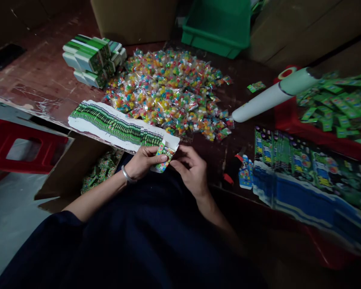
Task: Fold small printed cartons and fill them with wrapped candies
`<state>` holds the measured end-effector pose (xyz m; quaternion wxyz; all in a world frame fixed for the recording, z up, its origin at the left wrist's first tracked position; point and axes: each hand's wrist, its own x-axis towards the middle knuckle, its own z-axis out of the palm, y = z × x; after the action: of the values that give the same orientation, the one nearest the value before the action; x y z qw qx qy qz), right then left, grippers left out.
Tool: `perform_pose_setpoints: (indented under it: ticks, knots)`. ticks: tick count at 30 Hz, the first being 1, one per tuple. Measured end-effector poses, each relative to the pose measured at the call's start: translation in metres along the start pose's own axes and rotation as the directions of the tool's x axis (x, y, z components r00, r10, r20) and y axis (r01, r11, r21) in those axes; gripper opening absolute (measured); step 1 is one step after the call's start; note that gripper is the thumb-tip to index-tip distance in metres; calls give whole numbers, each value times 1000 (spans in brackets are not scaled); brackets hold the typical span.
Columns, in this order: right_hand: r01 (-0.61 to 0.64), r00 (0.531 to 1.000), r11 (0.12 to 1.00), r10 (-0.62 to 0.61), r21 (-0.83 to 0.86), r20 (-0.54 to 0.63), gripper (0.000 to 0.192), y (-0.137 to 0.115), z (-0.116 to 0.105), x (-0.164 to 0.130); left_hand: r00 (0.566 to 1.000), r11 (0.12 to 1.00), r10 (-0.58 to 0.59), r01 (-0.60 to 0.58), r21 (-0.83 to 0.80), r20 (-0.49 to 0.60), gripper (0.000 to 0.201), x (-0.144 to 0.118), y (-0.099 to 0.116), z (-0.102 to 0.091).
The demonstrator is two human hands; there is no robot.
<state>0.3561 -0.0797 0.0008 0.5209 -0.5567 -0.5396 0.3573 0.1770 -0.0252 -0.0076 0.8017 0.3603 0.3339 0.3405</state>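
Note:
My left hand [142, 162] is closed around a small green printed carton [162, 158], thumb across its front. A white flap stands out at the carton's upper right. My right hand [192, 168] has its thumb and curled fingers at the right end of the same carton, pinching that edge. Just beyond my hands, a long row of flattened green cartons [114, 124] lies fanned along the table edge. Behind it is a heap of clear packets of colourful candy [168, 88].
Bundled green cartons [87, 58] stand at the back left, a green bin [216, 28] at the back. A white roll [273, 96] leans to the right, above blue-green printed sheets [307, 172]. A cardboard box [63, 172] below the table holds small packs; a red stool [21, 148] stands left.

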Motion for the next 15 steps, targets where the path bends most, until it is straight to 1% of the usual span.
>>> perform_pose_setpoints:
  ticks: [1,3,4,5,7,9,10,11,13,15]
  knots:
    - [-20,1000,1000,20,-12,-8,35,3,5,-2,999,1000,27,-27,2,-47,41,0,-3,3]
    - [-58,995,997,55,-43,-78,23,8,14,-6,985,994,105,-99,52,-135,39,1,-10,6]
    - [-75,991,996,69,-50,-114,22,10,18,-6,972,985,160,-145,97,-175,39,1,-13,7]
    - [-87,987,995,79,-48,-143,24,12,21,-7,952,969,225,-196,149,-210,38,0,-17,8]
    - [-85,979,996,81,-14,-187,23,17,27,-5,893,919,367,-304,250,-260,39,-2,-23,6]
    - [-54,974,998,60,32,-217,22,22,31,-3,837,859,480,-387,334,-264,53,-5,-27,4]
    - [-34,971,999,43,42,-235,27,25,33,-2,825,832,511,-406,378,-239,58,-7,-28,2]
    - [-12,968,999,22,40,-249,32,28,34,-2,828,808,525,-412,422,-198,59,-8,-28,0]
    - [25,965,1000,-25,-4,-260,38,33,35,-3,861,784,498,-397,477,-102,57,-9,-27,-5]
    - [57,968,996,-73,-72,-241,36,36,34,-5,912,825,409,-355,440,-31,58,-9,-22,-9]
